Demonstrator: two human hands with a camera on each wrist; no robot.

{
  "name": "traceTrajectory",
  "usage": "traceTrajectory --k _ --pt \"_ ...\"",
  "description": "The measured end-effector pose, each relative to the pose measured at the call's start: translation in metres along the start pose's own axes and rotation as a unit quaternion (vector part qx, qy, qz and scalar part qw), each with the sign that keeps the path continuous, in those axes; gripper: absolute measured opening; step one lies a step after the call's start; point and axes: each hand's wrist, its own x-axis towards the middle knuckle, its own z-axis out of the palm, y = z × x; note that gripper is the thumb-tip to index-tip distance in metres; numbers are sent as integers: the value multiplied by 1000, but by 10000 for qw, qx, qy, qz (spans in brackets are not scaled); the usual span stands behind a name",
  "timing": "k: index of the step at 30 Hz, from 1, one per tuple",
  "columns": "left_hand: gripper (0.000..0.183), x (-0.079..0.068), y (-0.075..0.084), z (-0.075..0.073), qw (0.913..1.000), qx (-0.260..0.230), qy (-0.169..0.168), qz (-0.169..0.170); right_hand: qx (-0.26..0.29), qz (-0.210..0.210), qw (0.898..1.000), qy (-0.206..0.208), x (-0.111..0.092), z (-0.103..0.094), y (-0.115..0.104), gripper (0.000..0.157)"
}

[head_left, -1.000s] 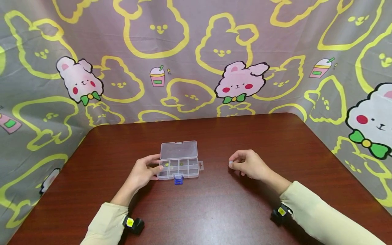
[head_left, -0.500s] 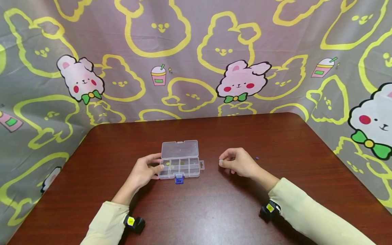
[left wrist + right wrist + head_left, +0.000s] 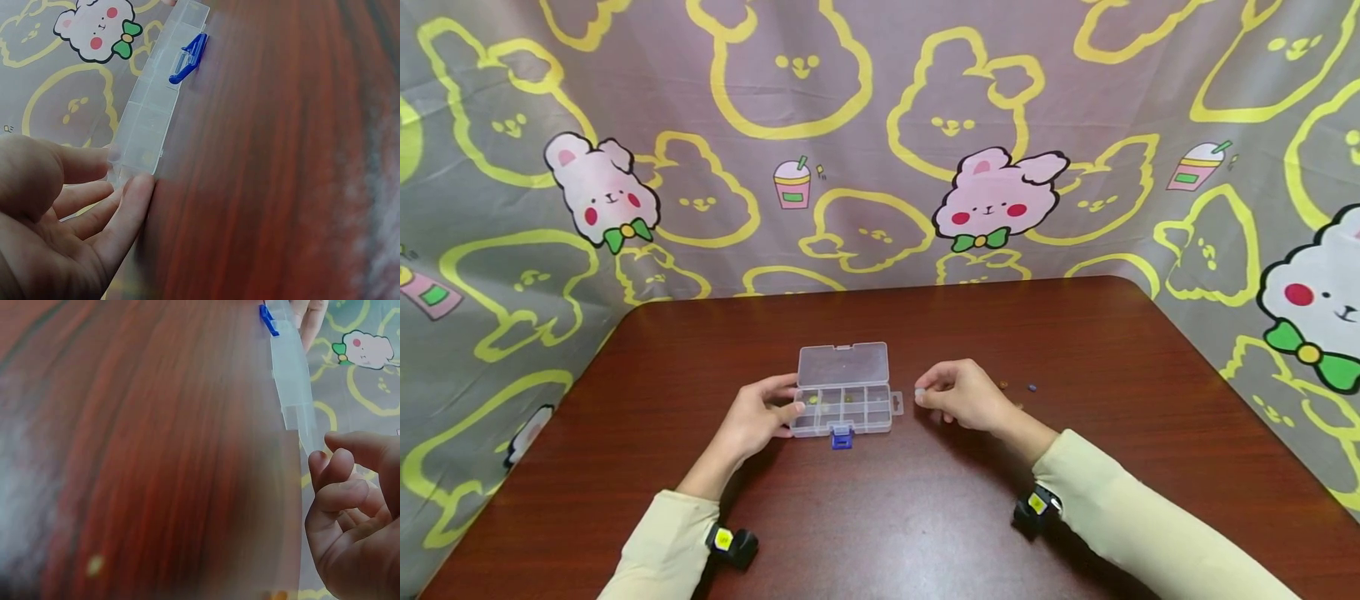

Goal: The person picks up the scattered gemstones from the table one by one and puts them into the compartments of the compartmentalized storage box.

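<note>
Right hand (image 3: 961, 395), pinching a small whitish piece (image 3: 919, 393), is nearing the clear rectangular plastic compartment box (image 3: 872, 428); left hand (image 3: 754, 418) gripping it steady.

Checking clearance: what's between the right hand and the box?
Head view: bare tabletop between the box's hang tab and the pale piece the right hand pinches.

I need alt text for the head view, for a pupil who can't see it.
A person's left grip holds the left end of an open clear compartment box on a brown table, while the right grip pinches a small pale piece just right of the box. Tiny coloured pieces lie farther right; rabbit-print fabric hangs behind.
</note>
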Motion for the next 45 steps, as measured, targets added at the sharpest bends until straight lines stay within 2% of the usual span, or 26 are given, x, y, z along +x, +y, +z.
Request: traceTrajectory --k 15,27,45 --pt "48 0 1 0 10000 10 27 -20 78 32 10000 41 13 20 -14 7" --pt "48 0 0 1 10000 -4 50 -45 133 -199 9997 -34 22 34 -20 5" --pt "48 0 0 0 10000 -35 30 -50 -10 -142 9999 48 27 40 -22 7"
